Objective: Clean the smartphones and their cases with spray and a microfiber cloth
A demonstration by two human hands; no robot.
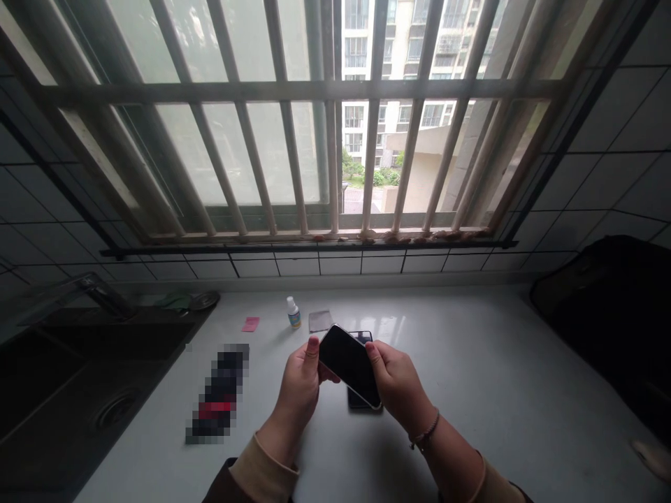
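Both hands hold a smartphone (pixel 350 367) with a dark screen and a light frame, tilted above the counter. My left hand (pixel 300 381) grips its left end, thumb up along the edge. Around the right end closes my right hand (pixel 398 377), its thumb on the upper corner. A second dark phone (pixel 361 401) lies on the counter underneath, partly hidden by the held one. Beyond them stand a small white bottle (pixel 293 313) with a blue label and, flat beside it, a grey cloth (pixel 320 321).
The pale counter (pixel 472 391) carries a pink slip (pixel 250 324) and a pixelated dark object (pixel 219 392) on the left. A dark sink (pixel 131 370) with a faucet (pixel 107 293) borders it. At right sits a large black object (pixel 608 314). A barred window (pixel 335 91) rises behind.
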